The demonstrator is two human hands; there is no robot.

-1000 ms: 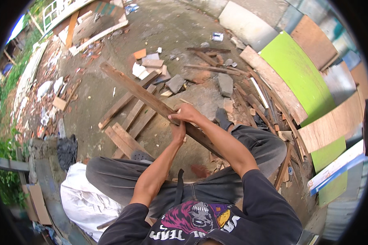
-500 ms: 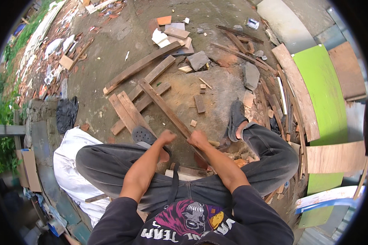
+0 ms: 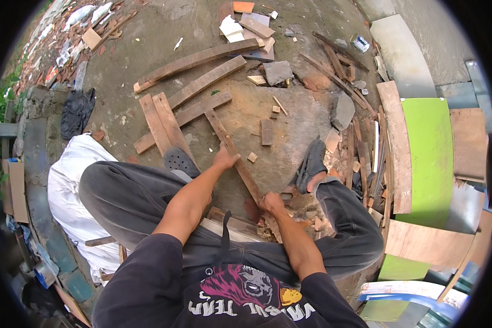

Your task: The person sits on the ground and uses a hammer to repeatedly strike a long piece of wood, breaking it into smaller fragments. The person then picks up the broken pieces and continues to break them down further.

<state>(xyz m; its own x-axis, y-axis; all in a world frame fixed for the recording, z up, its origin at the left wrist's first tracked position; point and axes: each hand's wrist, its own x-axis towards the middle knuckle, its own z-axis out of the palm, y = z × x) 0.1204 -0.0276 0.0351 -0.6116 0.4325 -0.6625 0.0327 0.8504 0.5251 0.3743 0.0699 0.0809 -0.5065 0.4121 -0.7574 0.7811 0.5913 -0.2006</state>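
You sit low with both knees spread, and your two hands hold one long narrow wooden slat [image 3: 240,164] that lies between your legs and runs away from you over the dirt ground [image 3: 290,115]. Your left hand [image 3: 224,159] is closed around the slat about at its middle, with the arm stretched forward. Your right hand [image 3: 271,203] is closed around the near end of the same slat, close to your body, just above a pale board [image 3: 232,229] that lies across under your knees. The far end of the slat touches a pile of wider planks [image 3: 186,104], which lie crossed over each other on the ground in front of you. Your left shoe [image 3: 179,161] stands just beside the slat on the left, and your right shoe [image 3: 312,161] is near it on the right. Small wood offcuts [image 3: 266,131] lie scattered beside the slat, and a grey stone [image 3: 341,111] rests further to the right. On your right side, a bright green board [image 3: 429,158] leans among other boards and thin sticks. On your left side, there is a white sack [image 3: 71,186] touching your left leg, and a black bag [image 3: 75,112] lies further away, near the low wall.
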